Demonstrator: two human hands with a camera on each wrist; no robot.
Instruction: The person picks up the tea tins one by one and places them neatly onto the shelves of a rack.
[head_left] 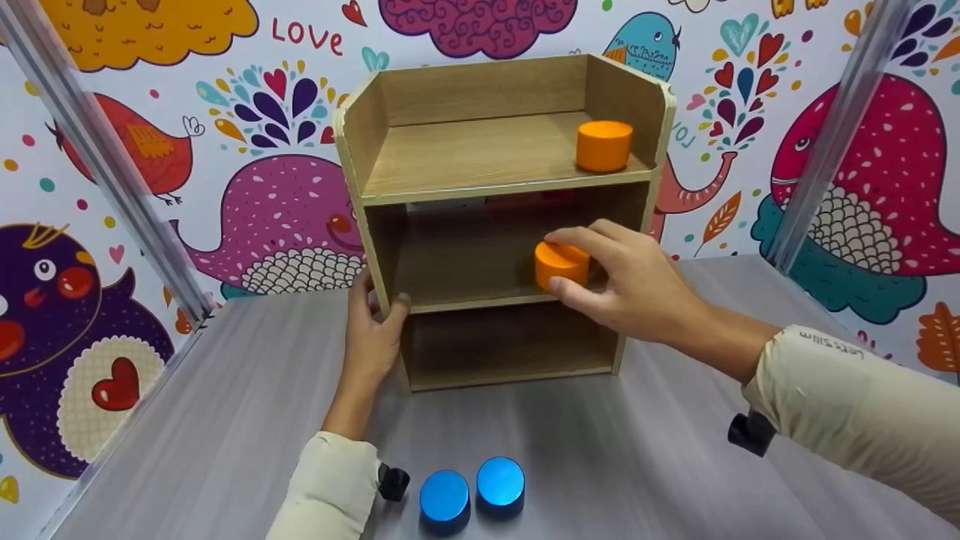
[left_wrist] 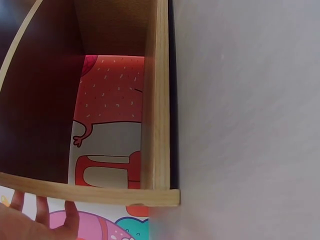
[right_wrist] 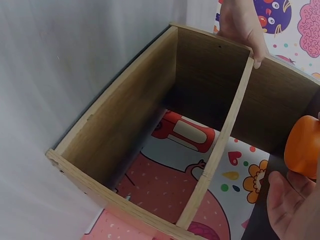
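Shelf (head_left: pixel 480 154) with orange cylinder (head_left: pixel 604 146) atop; right fingers (head_left: pixel 587 241) pinch second cylinder (head_left: pixel 560 271) mid-level; left fingers (head_left: pixel 397 311) grip shelf's side; two blue cylinders (head_left: pixel 444 496) (head_left: pixel 501 482) on counter (head_left: pixel 660 450).

Red word "Love" (head_left: pixel 307 37) on the patterned wall (head_left: pixel 176 30), partly hidden pale lettering (head_left: pixel 682 135) with "LO" readable on the wall beside the shelf (head_left: pixel 480 150), small dark print (head_left: pixel 832 343) on the right sleeve (head_left: pixel 847 405), seemingly "Let's slim"

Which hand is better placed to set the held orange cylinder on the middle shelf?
Likely the right hand: it holds the orange cylinder near the front of the middle shelf. The left hand grips the rack at its left side, perhaps steadying it.
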